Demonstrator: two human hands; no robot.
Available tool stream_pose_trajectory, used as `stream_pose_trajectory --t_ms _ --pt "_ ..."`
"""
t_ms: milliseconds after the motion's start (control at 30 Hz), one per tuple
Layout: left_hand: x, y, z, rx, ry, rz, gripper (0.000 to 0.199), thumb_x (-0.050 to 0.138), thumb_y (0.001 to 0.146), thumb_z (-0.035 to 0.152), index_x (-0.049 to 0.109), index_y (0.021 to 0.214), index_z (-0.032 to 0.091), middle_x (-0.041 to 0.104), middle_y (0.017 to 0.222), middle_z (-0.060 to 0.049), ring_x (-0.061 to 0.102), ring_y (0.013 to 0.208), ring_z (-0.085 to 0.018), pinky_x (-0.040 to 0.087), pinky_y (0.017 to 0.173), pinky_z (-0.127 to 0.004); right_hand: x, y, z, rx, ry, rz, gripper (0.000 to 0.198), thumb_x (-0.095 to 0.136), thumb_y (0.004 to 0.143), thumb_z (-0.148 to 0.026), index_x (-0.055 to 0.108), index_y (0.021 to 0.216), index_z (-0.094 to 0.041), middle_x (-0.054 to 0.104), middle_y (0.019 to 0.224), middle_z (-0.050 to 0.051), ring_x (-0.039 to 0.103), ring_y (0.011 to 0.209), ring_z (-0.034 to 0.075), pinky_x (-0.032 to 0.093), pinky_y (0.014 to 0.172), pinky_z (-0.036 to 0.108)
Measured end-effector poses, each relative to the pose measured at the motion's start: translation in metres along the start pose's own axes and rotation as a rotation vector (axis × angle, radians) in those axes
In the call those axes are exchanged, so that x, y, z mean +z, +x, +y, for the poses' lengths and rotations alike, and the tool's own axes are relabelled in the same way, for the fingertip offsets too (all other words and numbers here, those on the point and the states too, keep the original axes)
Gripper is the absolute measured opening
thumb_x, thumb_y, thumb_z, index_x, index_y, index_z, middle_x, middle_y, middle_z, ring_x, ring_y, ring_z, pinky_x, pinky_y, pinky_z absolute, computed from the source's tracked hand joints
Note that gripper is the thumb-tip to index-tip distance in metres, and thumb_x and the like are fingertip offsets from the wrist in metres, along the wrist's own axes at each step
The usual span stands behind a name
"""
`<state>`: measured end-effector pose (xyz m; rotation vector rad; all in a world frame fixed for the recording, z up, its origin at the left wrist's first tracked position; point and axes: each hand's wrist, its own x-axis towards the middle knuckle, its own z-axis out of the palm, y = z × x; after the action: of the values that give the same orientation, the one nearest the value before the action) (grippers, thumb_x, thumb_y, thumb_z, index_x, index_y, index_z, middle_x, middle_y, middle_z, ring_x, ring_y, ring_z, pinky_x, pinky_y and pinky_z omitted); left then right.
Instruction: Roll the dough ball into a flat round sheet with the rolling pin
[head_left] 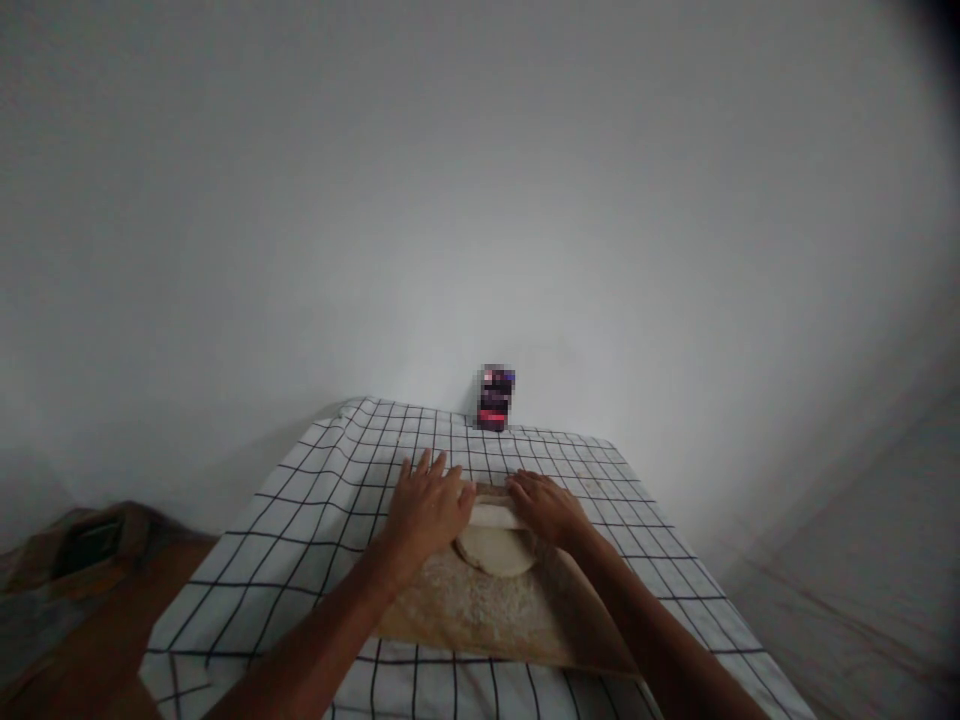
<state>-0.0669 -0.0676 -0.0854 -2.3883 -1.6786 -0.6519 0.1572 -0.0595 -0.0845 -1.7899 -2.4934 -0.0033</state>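
A pale, flat round of dough [498,553] lies on a floured wooden board [480,612]. Across the dough's far part runs a light rolling pin [495,515], its two ends hidden under my hands. My left hand [433,505] rests over the left end, palm down, fingers stretched forward and spread. On the right end lies my right hand [549,507], also palm down, with its fingers extended and closer together. Neither hand is wrapped round the pin, as far as I can see.
A black-and-white checked cloth [277,540] covers the table. A phone-like dark object [495,398], pixelated, leans upright against the white wall [480,200] at the back. Low on the left stands a brownish box-like item [90,545].
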Motion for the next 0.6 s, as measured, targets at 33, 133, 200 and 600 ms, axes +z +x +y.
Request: stream_pose_trajectory --t_ms 33,133,200,600 --pt "-0.001 -0.008 0.003 0.019 -0.002 0.025 0.039 0.049 0.107 0.037 0.073 0.129 0.017 0.068 0.147 -0.019 0.056 0.145 -0.041 0.042 0.121 -0.066 0.0 -0.011 -0.005 0.026 -0.009 0.023 0.04 0.038 0.11 -0.031 0.069 0.134 -0.024 0.065 0.152 0.013 0.053 0.148 0.029 0.046 0.118 0.047" --pt "-0.004 -0.035 0.004 0.105 -0.02 0.066 0.041 0.045 0.108 0.035 0.071 0.132 0.015 0.07 0.145 -0.018 0.061 0.141 -0.036 0.047 0.119 -0.06 0.0 -0.046 -0.027 0.154 -0.026 0.147 0.05 0.029 0.113 -0.04 0.065 0.144 -0.025 0.055 0.163 0.013 0.045 0.155 0.033 0.043 0.12 0.058" --pt "-0.004 -0.054 0.001 0.175 -0.016 0.089 0.045 0.042 0.109 0.037 0.068 0.138 0.014 0.069 0.148 -0.018 0.062 0.141 -0.034 0.049 0.12 -0.058 0.003 -0.069 -0.042 0.187 -0.017 0.194 0.052 0.028 0.113 -0.041 0.063 0.148 -0.023 0.054 0.164 0.012 0.046 0.154 0.034 0.046 0.119 0.059" --pt "-0.013 -0.076 -0.012 0.313 -0.019 0.015 0.058 0.037 0.111 0.048 0.052 0.156 0.014 0.059 0.16 -0.015 0.053 0.15 -0.032 0.038 0.128 -0.059 0.012 -0.101 -0.055 0.164 0.041 0.211 0.051 0.034 0.112 -0.047 0.062 0.151 -0.027 0.051 0.166 0.01 0.039 0.159 0.034 0.024 0.129 0.068"
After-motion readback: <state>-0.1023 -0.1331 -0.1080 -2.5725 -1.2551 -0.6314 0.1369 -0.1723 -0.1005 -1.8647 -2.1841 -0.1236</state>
